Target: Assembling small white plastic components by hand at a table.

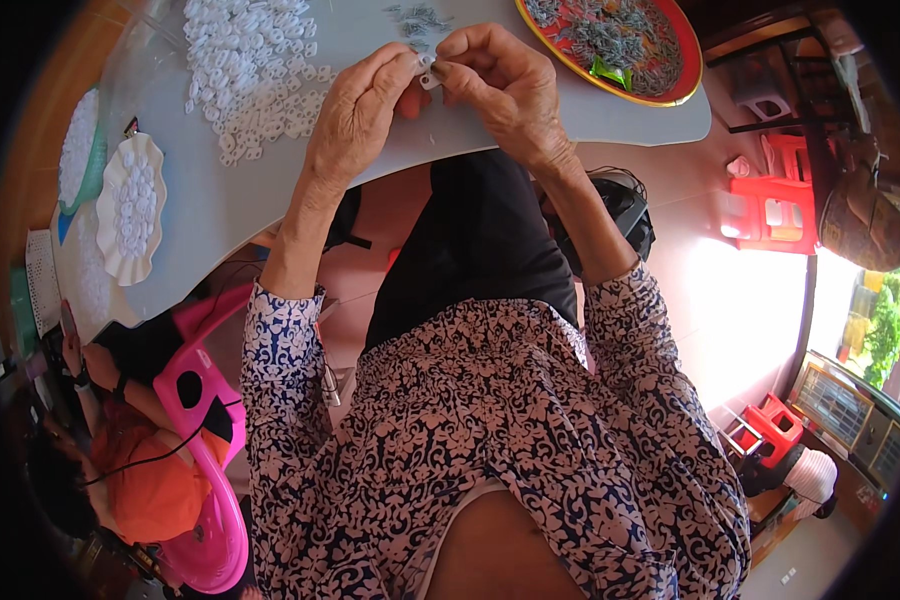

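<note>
Head view. Both hands meet over the near edge of a pale grey table [195, 215], in front of the wearer's dark trousers [490, 220]. Left hand [363, 98]: thumb and fingers pressed together on one side of a small white piece [430, 82]. Right hand [505, 92]: thumb and forefinger pinching the same piece from the other side, remaining fingers curled. The piece sits between the two sets of fingertips; a hole shows in its lower part. Fingers cover much of it, so I cannot tell whether a metal bit is held there too.

Left of the hands, a broad heap of similar white pieces [240, 50], thinning out toward the left wrist. Farther left, a cream scalloped dish [107, 235] with white pieces in it; just beside it, a green container [98, 168], also filled with white ones. Beyond the hands, a small scatter of grey metal bits [417, 18] directly on the tabletop. To the right, a round red tray [692, 62] with a yellow rim, holding many more grey bits and a bright green wrapper [611, 73].

Off the table: a black bag [610, 225] near the right forearm; red stools [775, 215] on the tiled floor at right; at lower left, a person in orange [155, 490] beside a pink chair [198, 395].
</note>
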Demonstrator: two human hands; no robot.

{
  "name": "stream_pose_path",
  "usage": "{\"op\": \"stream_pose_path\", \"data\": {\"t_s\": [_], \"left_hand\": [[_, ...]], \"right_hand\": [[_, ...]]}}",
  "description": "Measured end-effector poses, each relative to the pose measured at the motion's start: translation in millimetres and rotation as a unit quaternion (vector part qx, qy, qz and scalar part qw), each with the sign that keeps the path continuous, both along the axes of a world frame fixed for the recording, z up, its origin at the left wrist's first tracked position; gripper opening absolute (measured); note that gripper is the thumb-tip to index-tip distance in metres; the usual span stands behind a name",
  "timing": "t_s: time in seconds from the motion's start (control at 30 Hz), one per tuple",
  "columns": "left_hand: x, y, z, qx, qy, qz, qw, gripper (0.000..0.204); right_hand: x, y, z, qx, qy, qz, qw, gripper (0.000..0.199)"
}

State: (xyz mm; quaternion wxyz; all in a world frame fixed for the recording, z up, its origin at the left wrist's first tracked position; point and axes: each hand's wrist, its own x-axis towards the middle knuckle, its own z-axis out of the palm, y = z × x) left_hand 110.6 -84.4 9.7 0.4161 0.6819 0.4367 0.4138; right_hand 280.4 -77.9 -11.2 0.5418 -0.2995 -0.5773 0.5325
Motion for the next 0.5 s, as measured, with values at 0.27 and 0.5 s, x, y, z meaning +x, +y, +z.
{"op": "stream_pose_path", "data": {"t_s": [0.27, 0.5], "left_hand": [[5.4, -5.1, -1.5, 0.004, -0.017, 0.032, 0.999, 0.036], [7.3, -5.0, -8.6, 0.013, -0.037, 0.066, 0.997, 0.033]], "right_hand": [[0.3, -1.4, 3.2, -0.025, -0.010, 0.017, 0.999, 0.017], [-1.5, -0.8, 3.3, -0.025, 0.012, 0.030, 0.999, 0.018]]}}
